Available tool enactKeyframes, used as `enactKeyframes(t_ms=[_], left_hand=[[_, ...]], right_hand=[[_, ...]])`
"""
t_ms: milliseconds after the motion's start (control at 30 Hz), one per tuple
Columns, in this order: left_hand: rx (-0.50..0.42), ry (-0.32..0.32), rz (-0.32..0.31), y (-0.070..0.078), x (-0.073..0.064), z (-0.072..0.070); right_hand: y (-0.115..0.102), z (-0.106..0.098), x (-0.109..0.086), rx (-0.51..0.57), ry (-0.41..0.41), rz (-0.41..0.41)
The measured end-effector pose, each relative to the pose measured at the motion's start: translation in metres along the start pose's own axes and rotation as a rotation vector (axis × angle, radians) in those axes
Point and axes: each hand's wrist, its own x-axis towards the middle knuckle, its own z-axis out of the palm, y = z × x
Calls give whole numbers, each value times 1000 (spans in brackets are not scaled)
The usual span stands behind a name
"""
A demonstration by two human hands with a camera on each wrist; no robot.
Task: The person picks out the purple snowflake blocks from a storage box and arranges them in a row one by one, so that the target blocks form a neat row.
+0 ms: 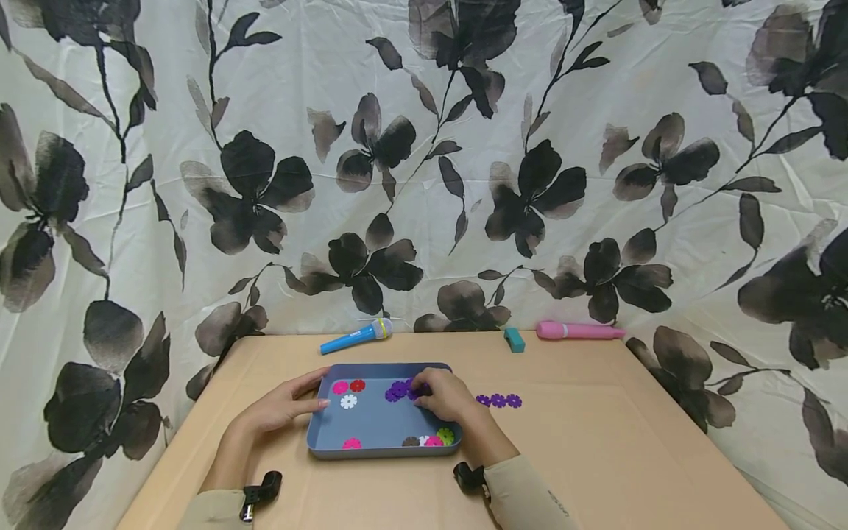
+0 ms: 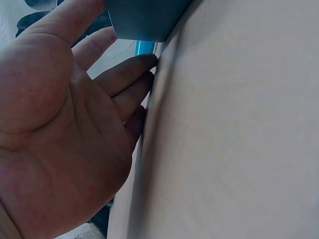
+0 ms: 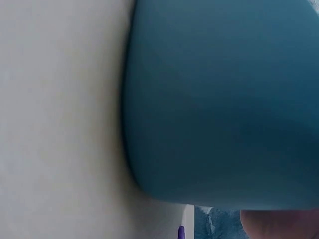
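Note:
A grey-blue tray (image 1: 377, 421) lies on the table, with small flower-shaped pieces in it. My left hand (image 1: 281, 406) is at the tray's left side, thumb and forefinger at the rim; the left wrist view shows its fingers extended loosely beside the tray's corner. My right hand (image 1: 447, 394) reaches over the tray's right side, bent fingers and thumb at a cluster of purple flower pieces (image 1: 397, 391). Whether it pinches one I cannot tell. In the right wrist view the tray's outer wall (image 3: 224, 109) hides most of that hand. To the right, purple flower pieces (image 1: 497, 400) form a short row on the table.
Pink, red and white flower pieces (image 1: 348, 402) sit at the tray's left; several more, including a green one (image 1: 445, 436), line its front edge. Along the table's back are a blue toy microphone (image 1: 354, 338), a teal block (image 1: 514, 340) and a pink stick-like object (image 1: 579, 330).

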Motion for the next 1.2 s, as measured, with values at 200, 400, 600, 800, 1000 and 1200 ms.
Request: enactKeyframes(t_ms=[200, 400, 600, 800, 1000, 1200], left_hand=[[-2, -4, 7, -1, 0, 0], [-5, -4, 5, -1, 0, 1], [7, 1, 1, -1, 0, 0], [14, 4, -6, -1, 0, 0], [21, 4, -4, -1, 1, 0], [23, 5, -5, -2, 0, -1]], right_hand=[[0, 0, 0, 16, -2, 19], [0, 0, 0, 3, 1, 2], [-1, 0, -1, -6, -5, 9], [-1, 1, -1, -29, -3, 1], [-2, 1, -1, -42, -8, -5], [-2, 0, -1, -27, -17, -15]])
